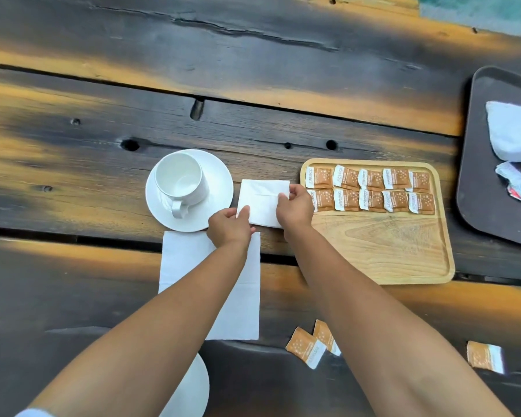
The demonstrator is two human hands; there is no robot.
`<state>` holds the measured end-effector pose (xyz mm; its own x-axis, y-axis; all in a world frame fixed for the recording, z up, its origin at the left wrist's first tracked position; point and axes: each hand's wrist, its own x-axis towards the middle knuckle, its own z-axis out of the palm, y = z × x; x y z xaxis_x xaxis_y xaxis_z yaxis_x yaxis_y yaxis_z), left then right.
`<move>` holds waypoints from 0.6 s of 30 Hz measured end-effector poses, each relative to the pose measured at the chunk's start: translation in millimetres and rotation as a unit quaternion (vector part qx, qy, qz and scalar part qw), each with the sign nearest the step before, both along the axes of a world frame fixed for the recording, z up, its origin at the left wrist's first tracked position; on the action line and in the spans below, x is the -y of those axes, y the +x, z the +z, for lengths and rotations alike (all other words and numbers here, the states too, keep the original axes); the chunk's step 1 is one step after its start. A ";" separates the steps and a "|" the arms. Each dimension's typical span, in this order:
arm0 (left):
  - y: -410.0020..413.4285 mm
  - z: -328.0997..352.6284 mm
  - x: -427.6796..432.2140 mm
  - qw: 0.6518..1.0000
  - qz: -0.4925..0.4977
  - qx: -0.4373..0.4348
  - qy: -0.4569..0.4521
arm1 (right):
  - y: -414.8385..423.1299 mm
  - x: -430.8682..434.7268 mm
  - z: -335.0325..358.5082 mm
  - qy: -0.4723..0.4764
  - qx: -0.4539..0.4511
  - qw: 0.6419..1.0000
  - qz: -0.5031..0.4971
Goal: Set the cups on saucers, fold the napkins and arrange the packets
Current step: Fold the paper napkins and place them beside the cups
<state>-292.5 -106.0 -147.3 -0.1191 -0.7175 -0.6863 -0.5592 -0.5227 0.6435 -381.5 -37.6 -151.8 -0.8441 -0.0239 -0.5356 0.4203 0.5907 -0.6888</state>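
Left hand point(229, 227) and right hand point(295, 206) each set a pinching grip on opposite edges of the folded napkin point(260, 203), apparently squaring it beside the saucer point(220, 188)

Dark weathered plank table point(253, 55), charred-looking, orange-yellow streaks along the board edges. Long gaps between planks. Round knot holes point(130, 145) and one oval slot point(197, 108) in the middle board. Pale square wooden tray with rounded corners point(382, 245) toward the right edge. Dark brown plastic tray point(478, 145) just beside it at the right edge, cut off by the frame. Patch of teal ground point(478, 10) past the far right corner.
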 end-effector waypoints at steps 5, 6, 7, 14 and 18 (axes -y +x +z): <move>9.8 4.2 -0.6 1.000 -0.019 0.013 -0.011 | 4.0 -5.3 12.1 -0.004 -0.035 0.998 0.057; 13.8 5.7 0.4 0.999 -0.036 0.024 -0.019 | 5.4 -7.1 15.4 -0.002 -0.035 0.997 0.067; 18.3 8.0 1.2 0.997 -0.061 0.034 -0.028 | 7.0 -9.4 18.4 0.003 -0.035 0.997 0.072; 67.1 28.5 14.9 0.975 -0.195 0.020 -0.099 | 46.0 -32.7 32.2 0.050 -0.059 0.993 0.084; 108.7 29.8 29.2 0.949 -0.227 0.078 -0.204 | 88.0 -46.8 20.7 0.094 -0.016 0.982 0.164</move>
<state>-183.8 -135.2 -117.5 -0.3993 -0.8260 -0.3978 -0.7726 0.0695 0.6311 -293.6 9.3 -131.1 -0.8240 -0.2002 -0.5300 0.1665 0.8085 -0.5644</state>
